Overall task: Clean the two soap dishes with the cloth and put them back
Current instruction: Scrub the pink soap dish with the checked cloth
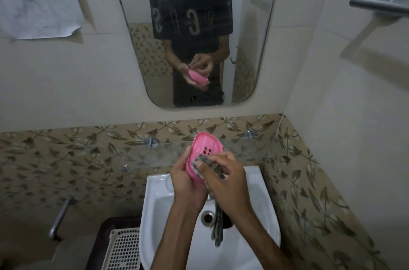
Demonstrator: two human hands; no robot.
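Over the white sink, a left hand cups a pink soap dish, tilted up to expose its slotted face, while the right hand, fingers closed around a checked cloth, presses it against the dish, the loose end dangling above the drain.

Bathroom fixtures, non-task items.
White basin with drain; glass shelf on leaf-pattern tiles; mirror above; white perforated basket lower left; metal bar upper right; paper sheet upper left.
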